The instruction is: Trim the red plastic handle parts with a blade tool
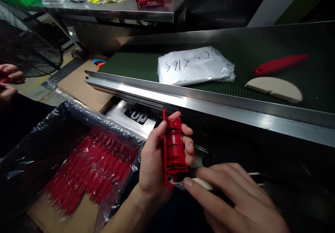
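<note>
My left hand point(157, 156) is closed around a hollow red plastic housing point(173, 144), its open side turned up. Ribs and a curved channel show inside it, and a small metal ring sits at its lower end. Between the thumb and fingers of my right hand point(235, 194) is a small knife point(201, 183) with a cream handle. Its thin blade reaches the lower end of the housing beside the ring; whether it touches is hard to tell. My right fingers hide part of the handle.
A conveyor with a metal rail point(146, 89) carries a white plastic-wrapped pack point(196, 65), a red part point(281, 64) and a cream half-round piece point(274, 89). A lined box point(104, 121) of bagged red parts point(96, 166) stands left. Another person's hands point(12, 75) are at far left.
</note>
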{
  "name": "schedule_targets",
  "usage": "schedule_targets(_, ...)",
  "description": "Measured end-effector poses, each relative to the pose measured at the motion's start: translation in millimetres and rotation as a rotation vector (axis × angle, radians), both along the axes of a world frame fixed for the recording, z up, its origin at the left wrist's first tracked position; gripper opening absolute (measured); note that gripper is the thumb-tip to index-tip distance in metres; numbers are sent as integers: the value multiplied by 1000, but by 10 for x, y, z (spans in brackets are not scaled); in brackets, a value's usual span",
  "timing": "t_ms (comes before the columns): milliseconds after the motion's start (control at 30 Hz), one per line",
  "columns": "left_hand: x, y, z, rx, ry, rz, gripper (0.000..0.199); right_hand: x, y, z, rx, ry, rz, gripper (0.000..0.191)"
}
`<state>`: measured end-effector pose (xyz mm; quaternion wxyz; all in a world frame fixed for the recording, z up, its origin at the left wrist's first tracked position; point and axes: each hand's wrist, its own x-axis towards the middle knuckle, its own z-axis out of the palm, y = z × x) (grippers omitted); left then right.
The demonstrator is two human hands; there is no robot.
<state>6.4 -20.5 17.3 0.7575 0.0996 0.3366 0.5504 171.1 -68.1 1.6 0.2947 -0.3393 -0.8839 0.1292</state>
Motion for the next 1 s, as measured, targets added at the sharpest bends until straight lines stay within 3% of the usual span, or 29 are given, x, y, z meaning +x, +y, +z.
schedule_targets(400, 3, 7, 20, -34, 7, 4, 33, -17, 45, 51, -46, 29, -25, 39)
schedule_targets(667, -56, 98, -55, -188, -190, 99, 34, 376, 204, 177, -47, 43, -141, 48)
schedule_targets(767, -85, 132, -76, -206, -244, 105, 33, 499, 305, 185, 45, 23, -151, 53)
schedule_targets(900, -149, 149, -51, -289, -103, 172, 31, 772, 591, 323, 273, -39, -406, 44)
schedule_targets(1000, -211, 153, -69, -333, 50, 205, 24, 1172, 923, 497, 422, -213, -643, 31)
